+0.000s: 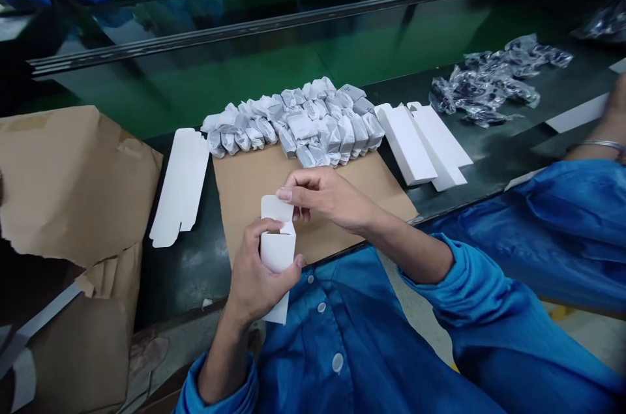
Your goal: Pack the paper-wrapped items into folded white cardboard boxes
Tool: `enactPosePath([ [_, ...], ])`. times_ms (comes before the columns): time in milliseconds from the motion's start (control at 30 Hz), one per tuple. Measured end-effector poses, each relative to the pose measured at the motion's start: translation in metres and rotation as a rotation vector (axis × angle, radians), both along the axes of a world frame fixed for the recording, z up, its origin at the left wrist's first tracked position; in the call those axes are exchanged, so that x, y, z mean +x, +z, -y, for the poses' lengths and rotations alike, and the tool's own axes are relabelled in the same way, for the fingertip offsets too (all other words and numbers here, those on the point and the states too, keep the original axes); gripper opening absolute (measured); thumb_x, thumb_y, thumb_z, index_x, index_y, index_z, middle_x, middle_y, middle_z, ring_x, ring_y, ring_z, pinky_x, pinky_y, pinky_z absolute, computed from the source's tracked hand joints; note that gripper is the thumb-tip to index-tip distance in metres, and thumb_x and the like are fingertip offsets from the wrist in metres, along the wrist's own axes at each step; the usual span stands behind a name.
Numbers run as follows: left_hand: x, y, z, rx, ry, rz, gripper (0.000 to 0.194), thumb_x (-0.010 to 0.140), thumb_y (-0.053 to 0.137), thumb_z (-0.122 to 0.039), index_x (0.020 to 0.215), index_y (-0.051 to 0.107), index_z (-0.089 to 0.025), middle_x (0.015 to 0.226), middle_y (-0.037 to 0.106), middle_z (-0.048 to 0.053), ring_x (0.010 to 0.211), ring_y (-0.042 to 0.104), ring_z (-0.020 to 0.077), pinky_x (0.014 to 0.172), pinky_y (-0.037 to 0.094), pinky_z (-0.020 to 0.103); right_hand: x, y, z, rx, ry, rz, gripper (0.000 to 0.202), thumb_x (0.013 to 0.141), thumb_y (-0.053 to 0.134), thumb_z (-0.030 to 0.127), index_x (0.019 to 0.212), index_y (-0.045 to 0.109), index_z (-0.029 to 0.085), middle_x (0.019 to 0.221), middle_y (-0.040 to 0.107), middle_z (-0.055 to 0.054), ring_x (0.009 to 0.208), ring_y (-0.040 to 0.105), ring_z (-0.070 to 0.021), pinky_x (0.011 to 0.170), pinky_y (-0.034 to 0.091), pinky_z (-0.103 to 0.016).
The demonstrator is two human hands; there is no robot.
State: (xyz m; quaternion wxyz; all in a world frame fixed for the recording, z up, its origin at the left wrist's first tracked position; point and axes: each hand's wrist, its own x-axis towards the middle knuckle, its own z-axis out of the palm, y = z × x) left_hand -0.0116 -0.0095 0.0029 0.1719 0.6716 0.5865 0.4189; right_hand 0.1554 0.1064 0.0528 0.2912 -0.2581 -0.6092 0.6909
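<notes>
Two hands attend one white carton (278, 252). Left hand (264, 274): fingers and thumb closed round the body, presumably to steady it. Right hand (327, 195): thumb and fingertips at the raised end flap, apparently to control it; firmness of pinch cannot be told. The carton sits within the left grip, its flap just beneath the right fingertips; wrapped packets (308, 120) lie beyond both hands on flat cardboard (254, 182).
</notes>
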Motion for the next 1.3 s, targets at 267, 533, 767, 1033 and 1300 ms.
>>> enactPosePath([
  [267, 0.007, -0.012, 0.001, 0.141, 0.091, -0.012, 0.068, 0.074, 0.075, -0.029, 0.131, 0.039, -0.024, 0.114, 0.054, 0.006, 0.095, 0.066, 0.0196, 0.071, 0.057, 0.029, -0.008, -0.004, 0.013, 0.03, 0.042, 0.064, 0.026, 0.077, 0.08, 0.032, 0.095, 0.072, 0.014, 0.092, 0.07, -0.003, 0.079, 0.06, -0.0112, 0.07, 0.047, -0.025],
  [533, 0.006, -0.012, 0.009, -0.047, 0.068, -0.075, 0.101, 0.083, 0.071, -0.039, 0.158, 0.005, -0.023, 0.146, 0.046, 0.021, 0.125, 0.059, 0.0332, 0.094, 0.055, 0.045, -0.008, -0.013, 0.032, 0.447, -0.098, 0.118, 0.013, 0.09, 0.065, 0.019, 0.097, 0.076, 0.016, 0.105, 0.074, -0.007, 0.098, 0.068, -0.0161, 0.086, 0.054, -0.031],
  [767, 0.004, -0.011, 0.015, -0.096, -0.006, -0.033, 0.087, 0.084, 0.069, -0.034, 0.155, 0.018, -0.027, 0.149, 0.046, 0.015, 0.131, 0.055, 0.0287, 0.101, 0.051, 0.041, -0.01, -0.041, 0.047, 1.07, -0.226, 0.118, 0.016, 0.095, 0.057, 0.019, 0.098, 0.072, 0.013, 0.105, 0.075, -0.01, 0.088, 0.064, -0.017, 0.081, 0.055, -0.033],
  [1033, 0.018, -0.02, -0.001, -0.156, 0.36, 0.339, 0.065, 0.078, 0.073, -0.039, 0.135, 0.046, -0.02, 0.137, 0.053, 0.014, 0.124, 0.056, 0.0281, 0.101, 0.049, 0.04, -0.019, -0.034, 0.034, 0.863, -0.175, 0.263, 0.03, 0.099, 0.053, 0.033, 0.124, 0.063, 0.018, 0.117, 0.072, -0.009, 0.11, 0.064, -0.0185, 0.092, 0.054, -0.034],
  [1300, -0.009, -0.038, -0.055, -0.063, 0.633, 0.679, 0.042, 0.092, 0.054, -0.045, 0.125, 0.044, -0.02, 0.109, 0.065, 0.008, 0.099, 0.066, 0.0203, 0.089, 0.055, 0.039, -0.048, 0.018, -0.123, 1.042, -0.344, 1.264, 0.027, 0.092, 0.062, 0.025, 0.111, 0.063, 0.007, 0.102, 0.069, -0.018, 0.106, 0.064, -0.036, 0.09, 0.046, -0.045],
])
